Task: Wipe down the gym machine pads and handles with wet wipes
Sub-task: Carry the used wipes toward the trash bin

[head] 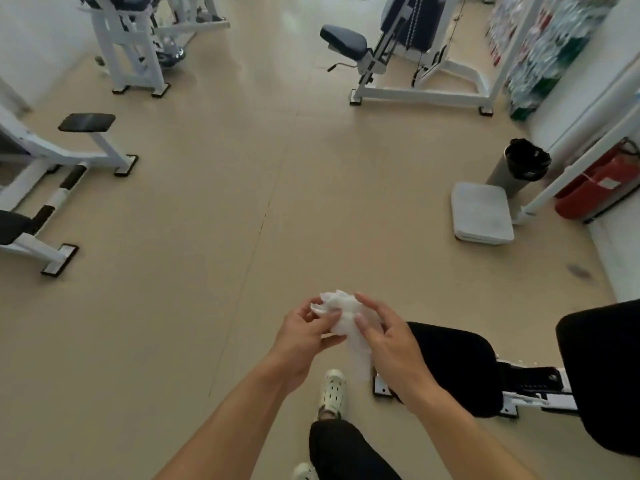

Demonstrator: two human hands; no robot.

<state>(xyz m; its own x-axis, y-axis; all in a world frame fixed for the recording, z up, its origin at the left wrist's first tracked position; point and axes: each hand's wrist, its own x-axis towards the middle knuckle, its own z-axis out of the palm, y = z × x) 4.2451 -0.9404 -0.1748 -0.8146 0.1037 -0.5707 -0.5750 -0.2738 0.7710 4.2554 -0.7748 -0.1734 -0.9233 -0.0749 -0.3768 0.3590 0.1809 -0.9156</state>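
No words, numbers or brand marks can be read anywhere here. The red case point(601, 187) by the right wall carries a pale label, but it is too blurred to make out. The colourful panel point(540, 46) at upper right shows only smeared patterns, nothing legible.

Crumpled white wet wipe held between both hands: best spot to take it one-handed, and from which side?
Grip the bunched upper wad of the crumpled white wet wipe, coming from the right, where the right hand already pinches it. The lower tail hangs loose and thin; the left hand covers the left side.
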